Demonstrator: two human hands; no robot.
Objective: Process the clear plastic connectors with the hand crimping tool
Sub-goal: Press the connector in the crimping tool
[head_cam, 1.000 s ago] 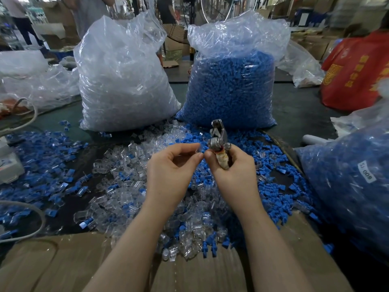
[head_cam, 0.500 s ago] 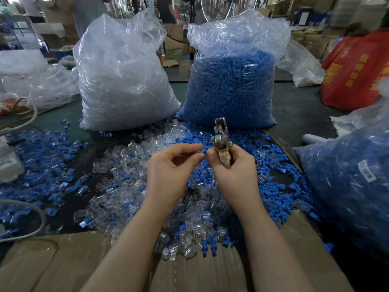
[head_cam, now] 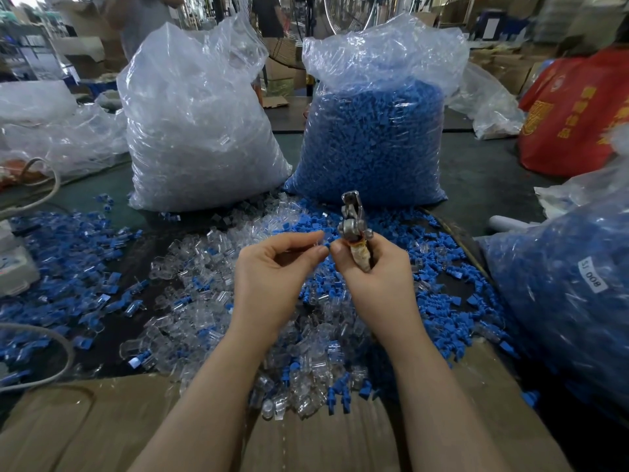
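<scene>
My right hand (head_cam: 376,277) grips the metal hand crimping tool (head_cam: 352,223) upright by its tape-wrapped handle, the jaws pointing up and away from me. My left hand (head_cam: 272,274) pinches a small clear plastic connector (head_cam: 319,240) between thumb and forefinger, right beside the tool's pivot. Both hands hover above a loose pile of clear connectors (head_cam: 204,311) mixed with blue plastic pieces (head_cam: 439,287) on the dark table.
Two big plastic bags stand behind the pile: one of clear connectors (head_cam: 197,131), one of blue pieces (head_cam: 371,137). Another bag of blue pieces (head_cam: 571,301) lies at the right. Cardboard (head_cam: 85,424) covers the near edge. A grey cable (head_cam: 51,366) curls at the left. A red bag (head_cam: 575,110) sits far right.
The tool's head has tilted slightly and both hands have shifted a little upward; my left fingertips stay close to the tool with the clear connector.
</scene>
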